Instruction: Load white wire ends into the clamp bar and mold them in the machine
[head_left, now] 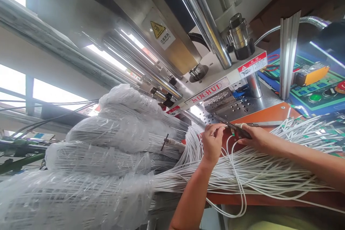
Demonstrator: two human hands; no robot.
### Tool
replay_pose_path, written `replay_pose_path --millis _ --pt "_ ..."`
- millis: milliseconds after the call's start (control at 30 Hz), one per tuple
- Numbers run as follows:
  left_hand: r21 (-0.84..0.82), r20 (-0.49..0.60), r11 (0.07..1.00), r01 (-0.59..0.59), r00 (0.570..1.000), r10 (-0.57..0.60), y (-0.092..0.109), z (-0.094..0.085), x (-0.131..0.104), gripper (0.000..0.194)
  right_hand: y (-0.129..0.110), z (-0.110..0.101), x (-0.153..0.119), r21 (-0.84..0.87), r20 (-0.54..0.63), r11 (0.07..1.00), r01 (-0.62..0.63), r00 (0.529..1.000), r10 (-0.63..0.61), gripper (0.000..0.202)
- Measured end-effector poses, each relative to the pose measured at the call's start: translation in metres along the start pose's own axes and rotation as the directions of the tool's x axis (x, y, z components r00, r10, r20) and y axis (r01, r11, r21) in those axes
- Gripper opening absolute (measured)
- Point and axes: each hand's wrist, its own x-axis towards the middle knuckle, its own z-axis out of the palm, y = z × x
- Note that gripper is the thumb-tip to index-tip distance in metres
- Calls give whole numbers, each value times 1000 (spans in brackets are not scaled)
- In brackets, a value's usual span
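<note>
My left hand (pixel 212 142) is closed in a pinch at the front of the press. What its fingertips hold is too small to make out. My right hand (pixel 254 136) wraps round a dark-handled tool (pixel 244 132) with a slim metal nose, whose exact kind is unclear. Its nose points left, toward the mould plate, close by my left fingertips. Just below both hands a loose white cable (pixel 237 176) hangs in a loop. Under my forearms a thick spread of white cables (pixel 258 169) lies across the orange bench (pixel 258 198), with small green-and-white ends at the right.
Several plastic-wrapped cable bundles (pixel 107 158) are stacked at the left. Over the hands stands a press with a white plate (pixel 207 93), steel columns and a heat-warning label (pixel 159 30). A control panel (pixel 318 95) with buttons is at the right, behind an upright metal profile (pixel 288 57).
</note>
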Motion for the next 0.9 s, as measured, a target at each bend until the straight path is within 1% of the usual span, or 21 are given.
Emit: replay_pose_path --millis 67,100,200,400,533,667,900 --pt "127 -26 986 -110 993 114 -7 2 0 14 -2 -1 -1 -3 6 1000 -2 1000 2 25" --pt "167 -18 975 -146 988 151 -10 3 0 14 -3 -2 -2 -10 9 1000 -6 1000 6 25" --pt "216 24 954 -207 978 206 -19 6 -2 12 -5 -4 -2 -35 16 999 -22 1000 22 25" --pt "233 45 954 -187 982 182 -35 10 -7 13 -7 -7 -1 -52 32 998 -36 999 38 25" --pt "221 63 955 -199 980 190 -41 13 -5 12 -7 -7 -2 -45 25 998 -36 999 37 26" --pt "229 77 947 -226 974 214 -43 15 -4 12 -8 -7 -2 -47 4 998 -48 999 49 25" --pt "329 112 891 -314 949 293 -47 20 -8 10 -2 -7 1 -19 0 1000 -25 1000 25 28"
